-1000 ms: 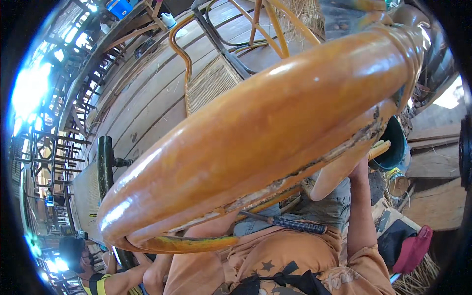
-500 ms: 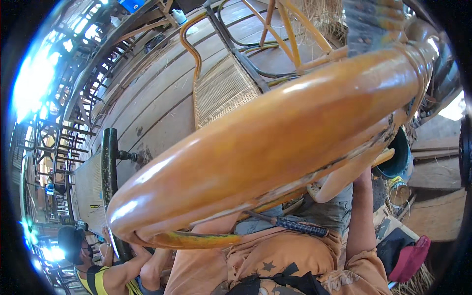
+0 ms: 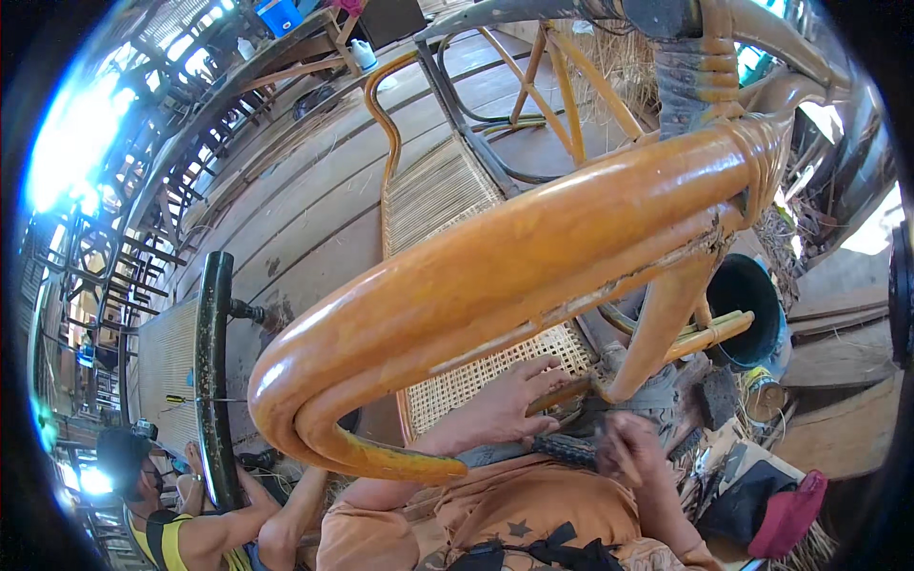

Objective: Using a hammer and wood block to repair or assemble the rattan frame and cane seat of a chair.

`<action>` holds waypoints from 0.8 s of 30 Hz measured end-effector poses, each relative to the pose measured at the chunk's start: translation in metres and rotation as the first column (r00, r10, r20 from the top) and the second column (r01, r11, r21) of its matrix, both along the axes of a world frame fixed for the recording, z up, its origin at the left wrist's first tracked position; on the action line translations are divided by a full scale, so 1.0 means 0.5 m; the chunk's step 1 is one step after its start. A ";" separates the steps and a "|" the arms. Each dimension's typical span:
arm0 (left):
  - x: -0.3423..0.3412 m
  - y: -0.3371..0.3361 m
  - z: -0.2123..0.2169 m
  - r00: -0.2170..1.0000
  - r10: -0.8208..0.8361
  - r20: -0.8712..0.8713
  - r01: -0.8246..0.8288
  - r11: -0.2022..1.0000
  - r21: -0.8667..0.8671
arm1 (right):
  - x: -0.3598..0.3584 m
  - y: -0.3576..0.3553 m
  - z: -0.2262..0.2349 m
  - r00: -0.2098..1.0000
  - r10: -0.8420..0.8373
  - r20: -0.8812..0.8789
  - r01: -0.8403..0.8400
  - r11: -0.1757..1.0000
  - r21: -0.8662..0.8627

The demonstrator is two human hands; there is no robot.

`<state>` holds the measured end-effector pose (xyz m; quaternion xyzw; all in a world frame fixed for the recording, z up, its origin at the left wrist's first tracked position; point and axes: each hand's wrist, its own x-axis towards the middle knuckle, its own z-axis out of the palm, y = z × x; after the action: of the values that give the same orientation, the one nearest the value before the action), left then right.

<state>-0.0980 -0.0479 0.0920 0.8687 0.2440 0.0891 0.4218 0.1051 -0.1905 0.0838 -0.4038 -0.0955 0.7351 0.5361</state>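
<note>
Head view: my left hand (image 3: 500, 404) lies spread, fingers wide, flat on the woven cane panel (image 3: 495, 366), steadying it. My right hand (image 3: 624, 447) is blurred; its grip I cannot tell. The glossy rattan frame (image 3: 514, 276) arches just above both.
</note>
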 end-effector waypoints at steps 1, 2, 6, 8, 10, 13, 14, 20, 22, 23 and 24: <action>-0.003 0.004 0.011 0.999 -0.039 -0.015 0.040 0.999 0.028 | -0.020 0.014 0.007 1.000 -0.002 0.002 0.002 1.000 0.000; -0.004 0.007 0.022 0.997 -0.075 -0.032 0.077 0.995 0.060 | -0.033 0.032 0.013 0.997 0.070 -0.033 -0.072 0.996 -0.057; -0.006 -0.005 0.051 0.978 -0.013 0.207 0.129 0.817 -0.561 | -0.063 0.074 -0.030 0.876 0.154 -0.457 -0.135 0.988 0.074; -0.015 -0.004 0.072 0.953 0.217 0.210 0.034 0.613 -0.789 | -0.093 0.103 -0.034 0.912 0.147 0.383 -0.257 0.932 0.255; -0.016 -0.013 0.077 0.892 0.367 0.263 -0.006 0.592 -0.806 | -0.130 0.140 -0.021 0.338 -0.111 0.934 -0.469 0.841 0.270; -0.019 -0.005 0.075 0.809 0.514 0.286 -0.129 0.629 -0.766 | -0.168 0.191 0.001 0.965 -0.170 -0.198 0.168 0.985 -0.028; -0.024 -0.001 0.072 0.808 0.516 0.284 -0.130 0.627 -0.768 | -0.171 0.201 0.002 0.966 -0.184 -0.179 0.188 0.982 0.007; -0.038 0.009 0.036 0.736 0.594 0.323 -0.165 0.621 -0.766 | -0.186 0.231 0.002 0.983 -0.160 -0.087 0.162 0.987 0.020; -0.043 0.015 0.025 0.753 0.580 0.312 -0.162 0.622 -0.766 | -0.179 0.227 0.003 0.991 -0.094 -0.091 0.098 0.995 0.033; -0.041 0.016 0.024 0.745 0.590 0.310 -0.148 0.600 -0.786 | -0.173 0.226 0.001 0.996 -0.071 -0.060 0.072 0.997 0.010; -0.040 0.016 0.021 0.738 0.601 0.307 -0.134 0.577 -0.806 | -0.164 0.221 -0.002 0.998 -0.048 -0.029 0.047 0.999 -0.013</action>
<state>-0.1178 -0.0400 0.1027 0.4798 0.3093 0.3186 0.7567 0.0233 -0.0799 0.0826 -0.3983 -0.0733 0.7287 0.5523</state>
